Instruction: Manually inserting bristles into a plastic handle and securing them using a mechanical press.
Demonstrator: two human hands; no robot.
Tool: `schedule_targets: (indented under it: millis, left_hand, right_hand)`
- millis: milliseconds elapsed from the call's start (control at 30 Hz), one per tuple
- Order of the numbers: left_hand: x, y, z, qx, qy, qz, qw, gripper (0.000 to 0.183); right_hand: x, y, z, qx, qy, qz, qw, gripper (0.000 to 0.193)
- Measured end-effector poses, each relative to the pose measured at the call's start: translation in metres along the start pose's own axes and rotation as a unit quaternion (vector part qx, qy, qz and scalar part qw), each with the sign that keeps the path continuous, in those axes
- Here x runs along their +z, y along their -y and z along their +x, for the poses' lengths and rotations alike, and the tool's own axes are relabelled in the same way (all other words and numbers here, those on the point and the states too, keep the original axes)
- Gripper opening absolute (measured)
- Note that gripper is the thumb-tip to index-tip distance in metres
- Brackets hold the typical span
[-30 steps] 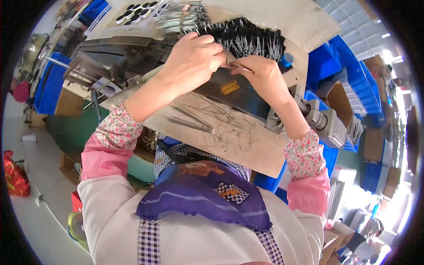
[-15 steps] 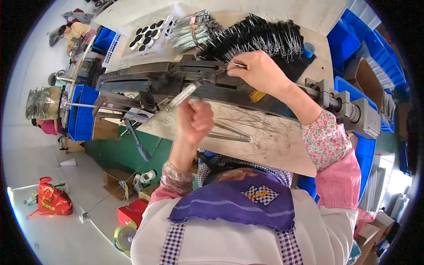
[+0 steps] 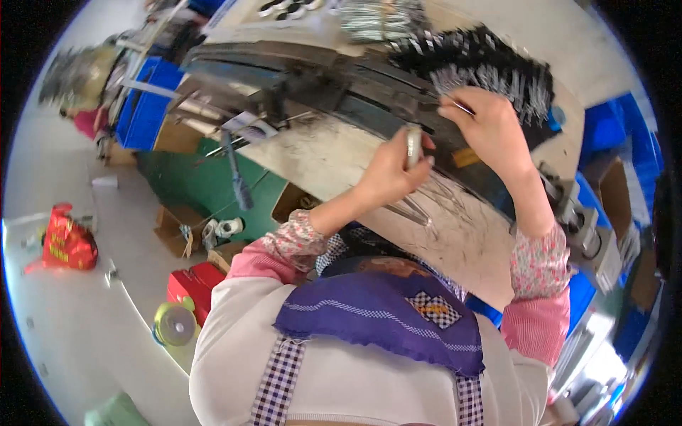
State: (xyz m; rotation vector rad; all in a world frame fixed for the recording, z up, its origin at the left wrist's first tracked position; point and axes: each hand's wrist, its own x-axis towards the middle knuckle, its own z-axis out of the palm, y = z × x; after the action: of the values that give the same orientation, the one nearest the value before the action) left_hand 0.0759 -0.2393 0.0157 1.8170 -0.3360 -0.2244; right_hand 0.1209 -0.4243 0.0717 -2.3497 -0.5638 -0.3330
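Note:
A long dark metal bench machine (image 3: 369, 89) crosses the table in front of me. My left hand (image 3: 393, 170) is wrapped round its pale lever handle (image 3: 414, 145), which stands near the middle of the machine. To the right, my right hand (image 3: 490, 124) pinches a thin metal wire (image 3: 463, 106) between thumb and fingers, close to the end of the machine's jaw. The wire's far end is too blurred to make out. Just beyond that hand lies a pile of black-bristled wire brushes (image 3: 490, 71) with looped metal ends.
Bundled silvery wires (image 3: 380, 20) lie at the back, beside round black-and-white pieces (image 3: 291, 8). Loose wire scraps (image 3: 462, 206) litter the wooden tabletop (image 3: 334, 153). Blue bins (image 3: 149, 103) stand at the left, with more at the right. A yellow piece (image 3: 465, 157) lies by my right wrist.
The view has turned, so the bench sits differently. My left hand has closed round the lever handle, which has swung right toward my right hand. My right hand keeps its pinch on the wire.

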Motion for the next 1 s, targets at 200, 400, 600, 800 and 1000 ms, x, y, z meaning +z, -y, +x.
schedule_targets:
  millis: [200,400,600,800,1000]
  left_hand:
    - [-0.097,0.057,-0.054,-0.207,-0.156,-0.209,0.943,0.035]
    - [-0.144,0.06,-0.045,-0.207,-0.261,-0.258,0.907,0.04]
    - [-0.128,0.074,-0.04,-0.168,-0.273,-0.332,0.887,0.026]
    - [-0.086,0.05,-0.036,-0.051,-0.322,-0.372,0.869,0.019]
    - [0.037,-0.094,-0.005,-0.079,0.246,-0.341,0.904,0.025]
  right_hand:
    - [0.009,0.038,-0.081,-0.097,0.001,-0.08,0.992,0.036]
    - [0.034,-0.033,-0.073,0.118,0.011,-0.208,0.971,0.014]
    - [0.04,-0.039,-0.098,0.196,-0.005,-0.211,0.958,0.016]
    - [0.04,-0.033,-0.118,0.178,-0.08,-0.131,0.972,0.015]
    - [0.04,-0.047,-0.135,0.187,-0.08,-0.043,0.978,0.009]
